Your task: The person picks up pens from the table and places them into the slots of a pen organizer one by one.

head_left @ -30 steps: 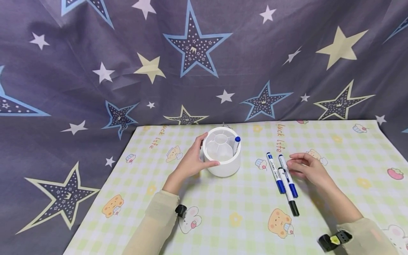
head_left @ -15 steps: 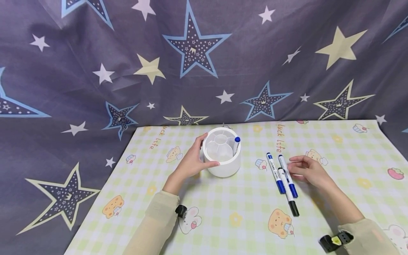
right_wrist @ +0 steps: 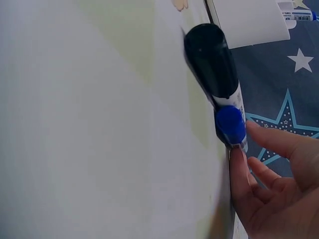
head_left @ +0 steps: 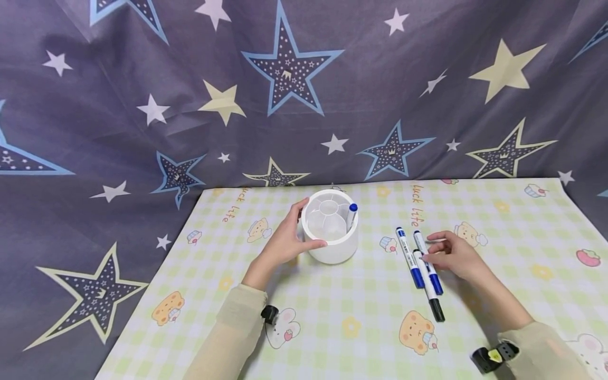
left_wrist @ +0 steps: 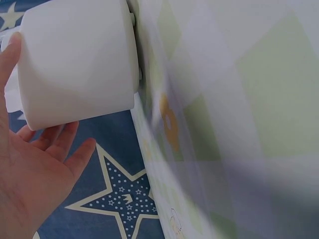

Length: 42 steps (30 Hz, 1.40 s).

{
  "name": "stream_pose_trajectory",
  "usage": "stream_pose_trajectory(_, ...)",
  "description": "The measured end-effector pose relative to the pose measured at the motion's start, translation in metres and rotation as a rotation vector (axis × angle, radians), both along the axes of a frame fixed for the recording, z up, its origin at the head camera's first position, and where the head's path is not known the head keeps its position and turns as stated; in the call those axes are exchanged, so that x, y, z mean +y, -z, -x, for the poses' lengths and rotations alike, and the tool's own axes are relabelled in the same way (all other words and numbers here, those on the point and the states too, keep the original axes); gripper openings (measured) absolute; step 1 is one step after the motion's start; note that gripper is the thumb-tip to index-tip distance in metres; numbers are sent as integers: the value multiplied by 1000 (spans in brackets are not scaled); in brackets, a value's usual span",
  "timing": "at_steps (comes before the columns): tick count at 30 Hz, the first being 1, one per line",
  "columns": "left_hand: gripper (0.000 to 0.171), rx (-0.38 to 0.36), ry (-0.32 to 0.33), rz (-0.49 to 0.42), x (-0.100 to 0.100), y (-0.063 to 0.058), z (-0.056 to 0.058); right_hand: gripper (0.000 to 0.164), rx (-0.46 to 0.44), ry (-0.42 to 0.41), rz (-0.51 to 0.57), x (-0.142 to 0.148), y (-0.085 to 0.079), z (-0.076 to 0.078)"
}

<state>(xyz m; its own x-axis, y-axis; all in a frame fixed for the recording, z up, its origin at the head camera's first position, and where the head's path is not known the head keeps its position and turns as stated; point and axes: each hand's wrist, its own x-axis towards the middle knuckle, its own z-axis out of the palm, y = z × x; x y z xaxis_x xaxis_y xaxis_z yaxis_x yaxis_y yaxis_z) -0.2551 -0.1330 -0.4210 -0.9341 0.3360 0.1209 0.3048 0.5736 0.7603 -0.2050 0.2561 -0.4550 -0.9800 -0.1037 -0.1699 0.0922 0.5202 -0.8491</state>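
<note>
white holder [head_left: 334, 253]: marker [head_left: 352, 212] inside | left hand [head_left: 285, 241] grips it | right hand [head_left: 458, 257]: grip unclear

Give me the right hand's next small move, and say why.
Probably pinch the black-capped marker with the right hand: its thumb tip looks close beside it, and the left hand holds the white organizer, where one blue-ended marker stands.

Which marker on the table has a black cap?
The middle marker of three lying, in the head view; the left marker and right marker are blue-capped.
</note>
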Motion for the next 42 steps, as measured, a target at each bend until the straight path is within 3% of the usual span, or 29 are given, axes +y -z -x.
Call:
stream_pose_trajectory(12,111,8,11,-5,0,0,-1,53,-4,1,-85,-5,-3,0)
stream_pose_trajectory(28,111,2,12,2,0,-1,0,58,4,19,-29,-2,-6,-2)
stream_pose_trajectory(42,110,0,8,6,0,-1,-1,63,-24,36,127,-2,-13,-4)
